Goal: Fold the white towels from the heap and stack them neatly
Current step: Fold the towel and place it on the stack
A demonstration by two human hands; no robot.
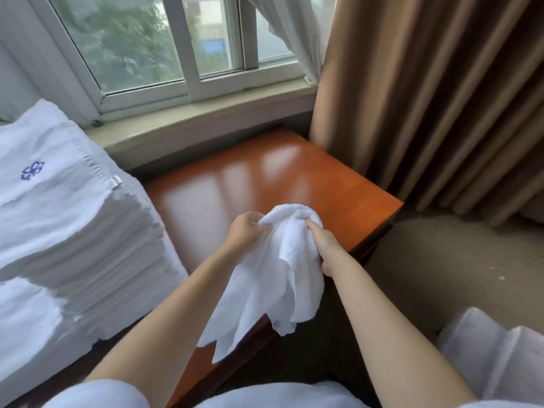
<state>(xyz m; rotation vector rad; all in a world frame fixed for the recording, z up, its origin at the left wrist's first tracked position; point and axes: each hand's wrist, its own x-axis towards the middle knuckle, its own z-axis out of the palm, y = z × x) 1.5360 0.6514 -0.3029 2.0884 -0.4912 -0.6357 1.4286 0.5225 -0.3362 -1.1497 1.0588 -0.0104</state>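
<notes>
desk (294, 184): glossy orange-brown top under the window sill, bare in the middle; room to lay a towel flat.
stack (73, 231): tall pile of folded white towels along the desk's left edge, top one with a blue embroidered mark. Looks soft and a bit slumped at the front, so likely to lean if loaded off-centre.
heap (494, 357): loose white cloth at lower right, off the desk; probably the supply, only partly in view.
towel (276, 275): small white terry cloth, held in the air above the desk's front edge, bunched at the top and hanging in limp folds. Reads as light, floppy, non-slip, not fragile; it won't hold a shape unless tensioned or laid flat.
left hand (245, 231): fingers pinch the bunched top edge, left side.
right hand (321, 240): gripping the same bunch from the right, close to the left hand.
grip point: corners aren't visible in the bunch. My guess: work along the hem to two adjacent corners, pull taut, then lay on the desk.
</notes>
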